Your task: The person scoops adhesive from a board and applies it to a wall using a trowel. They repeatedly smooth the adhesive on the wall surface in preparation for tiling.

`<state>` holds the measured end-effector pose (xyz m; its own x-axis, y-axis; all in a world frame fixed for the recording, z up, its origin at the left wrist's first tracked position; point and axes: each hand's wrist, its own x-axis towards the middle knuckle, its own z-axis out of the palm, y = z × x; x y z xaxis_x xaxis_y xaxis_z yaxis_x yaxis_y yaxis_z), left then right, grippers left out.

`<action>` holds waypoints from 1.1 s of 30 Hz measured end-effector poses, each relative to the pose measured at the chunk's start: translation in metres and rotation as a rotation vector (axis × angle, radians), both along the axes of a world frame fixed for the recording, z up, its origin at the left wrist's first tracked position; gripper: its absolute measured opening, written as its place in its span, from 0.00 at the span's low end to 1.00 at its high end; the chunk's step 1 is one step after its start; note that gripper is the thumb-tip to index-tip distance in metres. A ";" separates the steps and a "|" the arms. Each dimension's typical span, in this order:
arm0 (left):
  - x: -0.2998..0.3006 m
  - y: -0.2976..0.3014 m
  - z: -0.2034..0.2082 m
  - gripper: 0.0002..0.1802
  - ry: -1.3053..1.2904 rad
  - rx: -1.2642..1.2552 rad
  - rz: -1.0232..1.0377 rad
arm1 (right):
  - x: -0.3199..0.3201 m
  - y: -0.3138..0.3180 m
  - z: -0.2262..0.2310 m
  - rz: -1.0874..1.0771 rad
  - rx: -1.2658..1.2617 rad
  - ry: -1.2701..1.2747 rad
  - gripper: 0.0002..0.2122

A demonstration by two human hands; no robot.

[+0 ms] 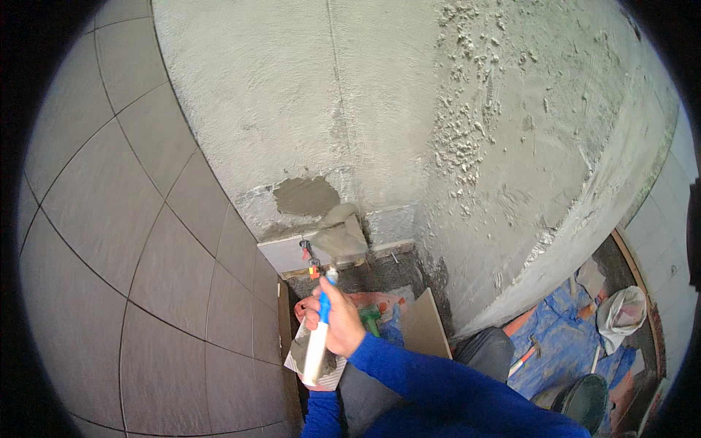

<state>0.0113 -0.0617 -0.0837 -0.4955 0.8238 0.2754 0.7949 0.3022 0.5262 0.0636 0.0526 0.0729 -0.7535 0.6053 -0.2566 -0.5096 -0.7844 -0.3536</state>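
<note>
My right hand (342, 321) is closed around the blue and white handle of a trowel (317, 350). Its grey blade reaches forward to the foot of the back wall, over wet mortar (339, 217). Below it, my left hand (319, 385) holds a light tile piece (334, 377) with ribbed backing and grey mortar on it; most of the left fingers are hidden under the tile. A low strip of light tile (281, 255) stands along the wall base. Beside the blade is a small red, yellow and black device (309, 259), its kind unclear. A damp mortar patch (307, 196) marks the wall above.
Large grey tiles cover the left wall (168, 277). A rough cement column (526, 160) juts out at right. A tile board (426, 325) leans near my knee. On a blue sheet (548, 328) lie a hammer (524, 358), a white sack (622, 315) and a bucket (586, 401).
</note>
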 end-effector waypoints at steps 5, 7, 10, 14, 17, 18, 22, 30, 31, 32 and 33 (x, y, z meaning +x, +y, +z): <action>0.007 -0.013 -0.038 0.43 0.057 -0.012 0.098 | -0.072 0.015 -0.004 -0.232 -0.060 -0.071 0.18; 0.012 -0.013 -0.043 0.39 0.277 -0.036 0.137 | -0.099 0.019 -0.008 -0.308 -0.047 -0.141 0.16; 0.016 -0.014 -0.039 0.30 0.570 0.082 0.134 | -0.130 0.019 -0.015 -0.428 0.148 -0.322 0.13; 0.013 -0.019 -0.022 0.32 0.274 0.235 0.002 | -0.150 0.030 -0.014 -0.519 0.225 -0.349 0.12; 0.017 -0.018 -0.013 0.42 -0.009 0.216 0.002 | -0.144 0.035 -0.007 -0.446 0.245 -0.362 0.10; 0.018 -0.018 -0.011 0.46 -0.097 0.208 0.001 | -0.141 0.036 -0.003 -0.412 0.255 -0.396 0.10; 0.022 -0.017 -0.027 0.36 -1.118 0.601 -0.105 | -0.133 0.053 0.032 -0.298 0.192 -0.196 0.12; 0.004 -0.020 -0.113 0.32 -2.050 0.861 -0.015 | -0.163 0.100 0.132 -0.483 -0.088 0.113 0.13; 0.003 -0.019 -0.119 0.32 -2.041 0.859 0.009 | -0.168 0.104 0.144 -0.507 -0.112 0.170 0.13; 0.003 -0.018 -0.123 0.32 -2.041 0.854 0.028 | -0.174 0.107 0.156 -0.504 -0.091 0.177 0.14; 0.002 -0.017 -0.125 0.32 -2.031 0.853 0.042 | -0.180 0.109 0.168 -0.504 -0.054 0.167 0.14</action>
